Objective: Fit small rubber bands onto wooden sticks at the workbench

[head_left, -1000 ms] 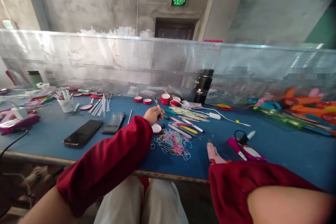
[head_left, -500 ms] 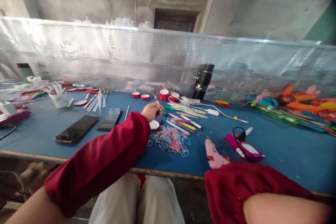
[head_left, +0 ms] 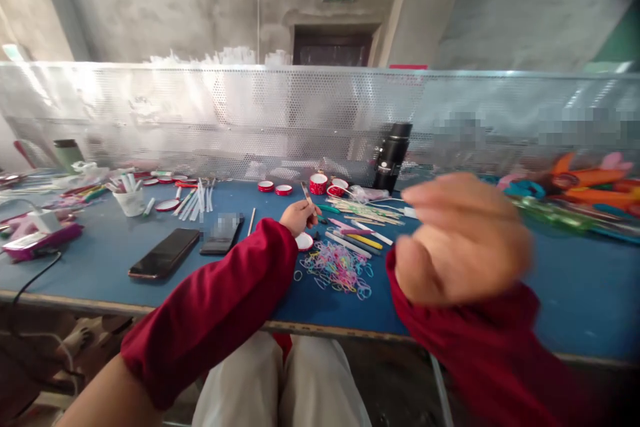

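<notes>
My left hand (head_left: 299,217) is closed around a thin paintbrush (head_left: 305,191), which points up and away from me. Just below that hand lies a round white lid with a red rim (head_left: 304,241). Beside the lid spreads a pile of small coloured rubber bands (head_left: 337,267). Several pens (head_left: 357,240) and a bunch of thin wooden sticks (head_left: 367,211) lie to the right of the hand. My right hand (head_left: 460,243) is raised close to the camera over the right side of the table, smeared by motion, its fingers bent. Whether it holds anything is not visible.
Two phones (head_left: 165,253) lie on the blue table (head_left: 270,280) at left, near a white cup of sticks (head_left: 129,201). Small red tins (head_left: 319,183) and a black bottle (head_left: 393,159) stand at the back, before a perforated metal screen (head_left: 250,120). Orange balloons (head_left: 590,180) lie at right.
My right hand has come up into view from below, now covering the spot where the pink glue gun and purple device lay. My left hand keeps the paintbrush; the view has shifted slightly.
</notes>
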{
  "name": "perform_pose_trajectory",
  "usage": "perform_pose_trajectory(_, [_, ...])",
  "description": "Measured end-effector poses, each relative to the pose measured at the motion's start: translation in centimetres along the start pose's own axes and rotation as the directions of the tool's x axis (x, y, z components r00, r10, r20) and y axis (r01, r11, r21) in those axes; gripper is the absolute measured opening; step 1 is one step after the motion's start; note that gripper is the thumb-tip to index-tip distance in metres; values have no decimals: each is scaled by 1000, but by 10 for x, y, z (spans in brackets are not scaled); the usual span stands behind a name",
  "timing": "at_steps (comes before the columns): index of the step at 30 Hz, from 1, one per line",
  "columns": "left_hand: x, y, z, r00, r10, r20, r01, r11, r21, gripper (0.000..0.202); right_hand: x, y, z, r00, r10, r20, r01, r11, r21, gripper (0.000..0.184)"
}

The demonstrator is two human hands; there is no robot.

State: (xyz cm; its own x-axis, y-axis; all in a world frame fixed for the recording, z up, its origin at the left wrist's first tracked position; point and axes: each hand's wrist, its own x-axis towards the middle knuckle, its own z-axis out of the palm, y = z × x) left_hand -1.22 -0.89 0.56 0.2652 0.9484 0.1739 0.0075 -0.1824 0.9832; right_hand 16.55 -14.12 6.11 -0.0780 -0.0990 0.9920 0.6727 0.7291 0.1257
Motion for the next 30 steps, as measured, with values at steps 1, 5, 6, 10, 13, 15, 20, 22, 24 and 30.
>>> perform_pose_trajectory(1, [0,-1,0,1000,6,6,-6,1000,3,25,12,5,7,999,-17,-48,17,1000,-7,19])
perform_pose_trajectory(5, [1,-4,0,1000,9,14,-9,1000,-6,23,33,55,17,960,271,-67,-273,961,-34,15])
perform_pose_trajectory(6, [1,-5,0,999,18,30,-17,1000,-7,24,33,71,14,936,347,-53,-349,936,-41,15])
perform_pose_trajectory(10, [2,-7,-2,998,26,56,-26,1000,-2,23,21,112,-11,847,530,52,-528,848,-49,16])
perform_pose_trajectory(13, [2,-7,-2,998,24,58,-25,1000,17,21,8,99,-36,764,567,308,-537,823,-184,17])
perform_pose_trajectory(15, [1,-8,-1,998,21,65,-23,999,26,19,-3,77,-54,655,549,519,-438,835,-332,17])
perform_pose_trajectory(20, [1,-8,1,996,24,91,-27,999,31,21,-42,27,-100,462,533,709,-171,838,-518,20])
perform_pose_trajectory(22, [2,-8,1,996,27,88,-30,999,36,20,-56,15,-114,432,494,754,-58,850,-524,22])
perform_pose_trajectory(24, [1,-8,1,996,23,80,-26,999,39,17,-65,7,-124,407,481,777,-7,852,-524,21])
perform_pose_trajectory(30, [1,-7,-1,995,-30,96,24,997,67,19,-72,-1,-128,440,487,754,78,816,-572,18])
